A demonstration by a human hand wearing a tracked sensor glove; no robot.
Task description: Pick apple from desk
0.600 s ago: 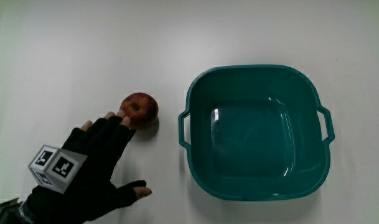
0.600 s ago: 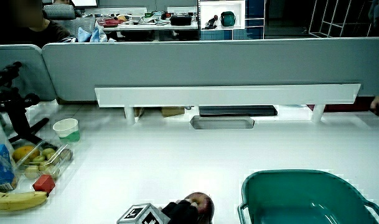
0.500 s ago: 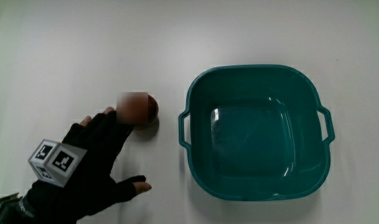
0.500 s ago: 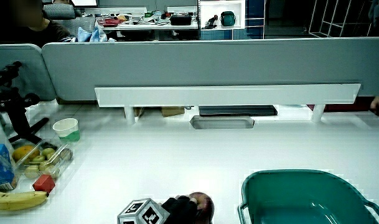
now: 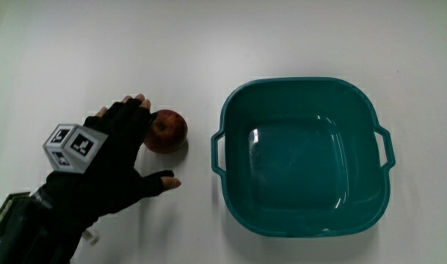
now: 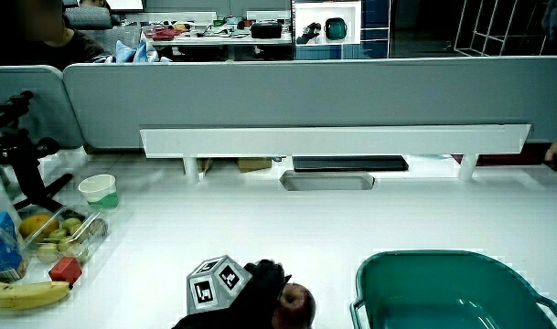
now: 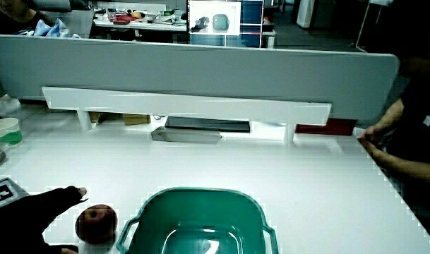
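A red apple (image 5: 166,130) lies on the white table beside a teal basin (image 5: 296,82); it also shows in both side views (image 6: 295,304) (image 7: 96,223). The gloved hand (image 5: 113,158) lies flat next to the apple, on the side away from the basin, with its fingers spread. The fingers run alongside the apple and the thumb points out nearer to the person than the apple. Nothing is grasped. The patterned cube (image 5: 70,146) sits on the hand's back. Both side views show the hand (image 6: 251,292) (image 7: 38,212) by the apple.
The teal basin (image 6: 424,258) (image 7: 200,192) holds nothing. In a side view a banana (image 6: 22,294), a red block (image 6: 65,270), a clear box of fruit (image 6: 63,236), a blue carton (image 6: 2,245) and a paper cup (image 6: 99,190) stand at the table's edge. A low partition (image 6: 296,100) closes the table.
The hand has slid forward, away from the person, so its fingers now reach along the apple's side instead of stopping short of it. The apple and basin stayed put.
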